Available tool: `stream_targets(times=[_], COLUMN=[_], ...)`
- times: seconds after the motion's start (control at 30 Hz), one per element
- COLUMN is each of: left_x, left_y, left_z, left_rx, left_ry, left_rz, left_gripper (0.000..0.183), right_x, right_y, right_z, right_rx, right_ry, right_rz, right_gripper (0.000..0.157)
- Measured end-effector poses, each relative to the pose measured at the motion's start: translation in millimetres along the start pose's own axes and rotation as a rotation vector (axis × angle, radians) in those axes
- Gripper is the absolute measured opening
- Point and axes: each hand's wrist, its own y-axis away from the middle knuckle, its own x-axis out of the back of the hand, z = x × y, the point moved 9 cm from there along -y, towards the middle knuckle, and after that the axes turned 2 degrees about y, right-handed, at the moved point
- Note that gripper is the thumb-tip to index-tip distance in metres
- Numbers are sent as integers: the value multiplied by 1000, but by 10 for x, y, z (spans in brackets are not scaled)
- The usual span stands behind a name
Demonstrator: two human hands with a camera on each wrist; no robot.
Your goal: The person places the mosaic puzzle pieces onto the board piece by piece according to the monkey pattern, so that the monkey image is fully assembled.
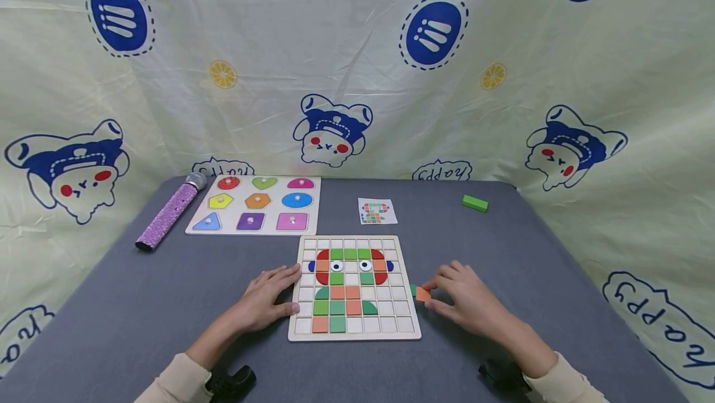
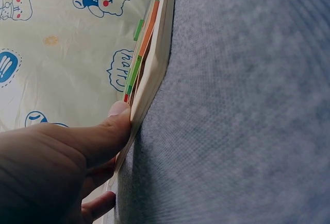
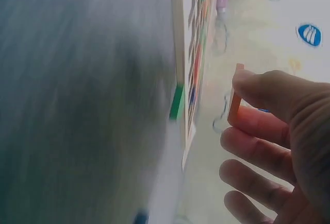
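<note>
A white square grid board (image 1: 395,323) with colored tiles lies on the table. My left hand (image 1: 268,294) rests at its left edge; in the left wrist view the thumb (image 2: 111,128) presses the board's rim (image 2: 154,74). To the right of the board, my right hand (image 1: 466,297) pinches an orange square tile (image 1: 422,294) between thumb and fingers. The right wrist view shows this orange tile (image 3: 235,98) edge-on, with the other fingers spread below it. Beside the board's right edge is a green tile (image 3: 177,102), partly hidden in the head view.
Behind the board lie a small pattern card (image 1: 377,211) and a white shape board (image 1: 307,204). A purple glitter microphone (image 1: 172,212) lies at the left. A green block (image 1: 475,203) sits at the back right. A printed curtain (image 1: 357,49) hangs behind the table.
</note>
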Motion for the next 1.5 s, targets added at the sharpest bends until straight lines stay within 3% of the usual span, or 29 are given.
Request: stream_targets(times=[0.43, 0.73, 1.13, 1.5], left_x=[8, 8, 14, 18], left_y=[4, 16, 24, 22], left_z=[10, 9, 27, 26], left_rx=[-12, -23, -42, -34], left_ry=[7, 1, 5, 4], left_rz=[-7, -5, 3, 0], left_gripper=[65, 66, 65, 66], right_x=[-153, -267, -348, -374], right_y=[-228, -337, -392, -402], right_z=[-693, -1017, -1178, -1184], right_rx=[205, 258, 272, 267], right_ry=[-59, -55, -20, -15], right_rz=[-2, -67, -92, -105], right_gripper=[19, 18, 18, 20])
